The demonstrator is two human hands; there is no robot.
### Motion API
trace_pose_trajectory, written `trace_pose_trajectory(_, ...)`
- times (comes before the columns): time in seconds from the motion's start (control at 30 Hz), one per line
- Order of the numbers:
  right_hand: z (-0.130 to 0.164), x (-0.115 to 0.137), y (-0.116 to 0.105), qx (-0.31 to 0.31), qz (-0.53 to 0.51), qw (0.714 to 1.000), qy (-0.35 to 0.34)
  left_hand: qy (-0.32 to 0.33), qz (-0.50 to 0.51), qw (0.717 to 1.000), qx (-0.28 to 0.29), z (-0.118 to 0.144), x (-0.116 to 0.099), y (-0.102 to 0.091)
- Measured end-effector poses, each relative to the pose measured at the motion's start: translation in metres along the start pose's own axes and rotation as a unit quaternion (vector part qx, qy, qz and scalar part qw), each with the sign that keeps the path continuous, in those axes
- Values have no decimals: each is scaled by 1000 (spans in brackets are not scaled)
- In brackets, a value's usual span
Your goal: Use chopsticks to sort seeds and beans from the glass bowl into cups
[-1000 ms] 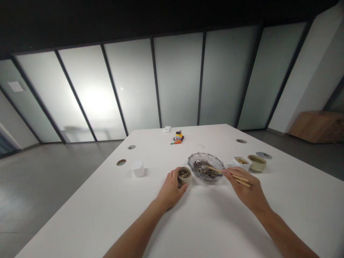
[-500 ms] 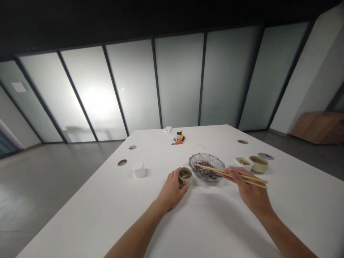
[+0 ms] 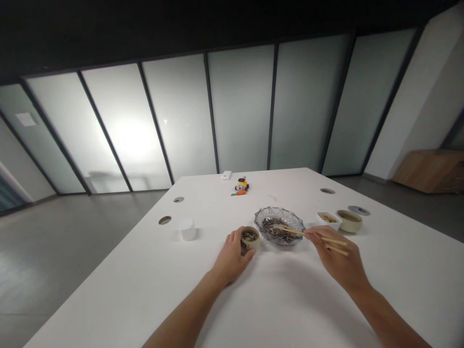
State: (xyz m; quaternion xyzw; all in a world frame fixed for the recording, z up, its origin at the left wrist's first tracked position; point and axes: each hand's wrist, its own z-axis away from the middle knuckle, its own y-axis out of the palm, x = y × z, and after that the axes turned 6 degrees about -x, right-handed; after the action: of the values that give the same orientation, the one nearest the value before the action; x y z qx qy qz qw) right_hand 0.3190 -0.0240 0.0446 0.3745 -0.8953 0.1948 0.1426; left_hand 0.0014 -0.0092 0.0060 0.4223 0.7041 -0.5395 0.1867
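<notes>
My left hand (image 3: pixel 233 253) is wrapped around a small beige cup (image 3: pixel 254 243) standing on the white table. Striped seeds, looking like sunflower seeds (image 3: pixel 249 236), lie inside that cup. Just right of it sits a clear cut-glass bowl (image 3: pixel 280 212) holding a heap of similar dark seeds (image 3: pixel 276 228). My right hand (image 3: pixel 335 253) is closed on a pair of wooden chopsticks (image 3: pixel 299 232). Their tips reach over the bowl's rim and down to the seeds; whether a seed is pinched between them is too small to tell.
Right of the bowl stand a white dish (image 3: pixel 328 220) with pale nuts and another beige cup (image 3: pixel 349 221). A white container (image 3: pixel 187 229) is at left. Farther back are a toy car (image 3: pixel 241 184), a toy carrot (image 3: pixel 239 193) and a white box (image 3: pixel 226 175). Round holes pierce the tabletop.
The chopstick tips have moved right and down into the seeds in the glass bowl, and their rear ends have shifted slightly left. My left hand has stayed on the cup.
</notes>
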Motion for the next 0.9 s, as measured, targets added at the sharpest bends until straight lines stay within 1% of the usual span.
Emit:
trace_pose_trajectory(0.17,1,0,3,27,-10,1000,-5,-2,3,1000,0,0,0,-1)
trace_pose_trajectory(0.33,1,3,3,54,-46,997,8,3,0,1000,-2,0,-1,-1)
trace_pose_trajectory(0.47,1,4,2,65,-51,996,27,6,-2,1000,1,0,-1,-1)
trace_pose_trajectory(0.6,1,4,3,40,-49,997,51,2,-4,1000,1,0,0,0)
trace_pose_trajectory(0.73,1,5,3,3,-47,993,106,4,0,1000,-5,0,1,1)
trace_pose_trajectory(0.83,1,7,4,-3,-85,983,161,3,-1,1000,-3,0,-1,0)
trace_pose_trajectory(0.9,1,10,6,4,-117,977,178,-1,-1,1000,0,0,-1,0)
